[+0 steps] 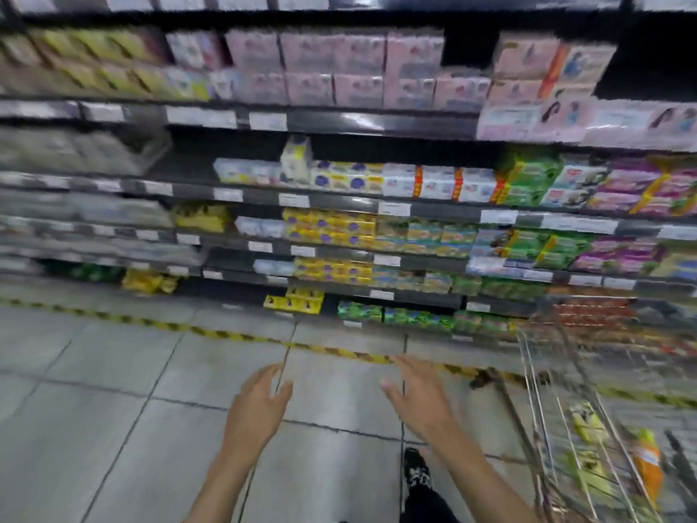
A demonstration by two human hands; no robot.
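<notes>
Shopping trolley [537, 398] stands at 4 o'clock, near the right hand [418, 396]; it and the left hand [256, 405] hang spread-fingered, holding nothing, over the tiled floor [113, 409] before stocked shelves [335, 201] at 12 o'clock.

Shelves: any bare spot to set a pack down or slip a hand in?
Upper shelf: dark gap between pink packs and orange-banded packs. Shelf below: bare stretch left of the white packs. Crowded rightward, near the cart.

Bare left grip [260, 405], bare right grip [418, 396], bare forearms [226, 481], black trouser leg [428, 503], black shoe [416, 470] with pale pattern
</notes>
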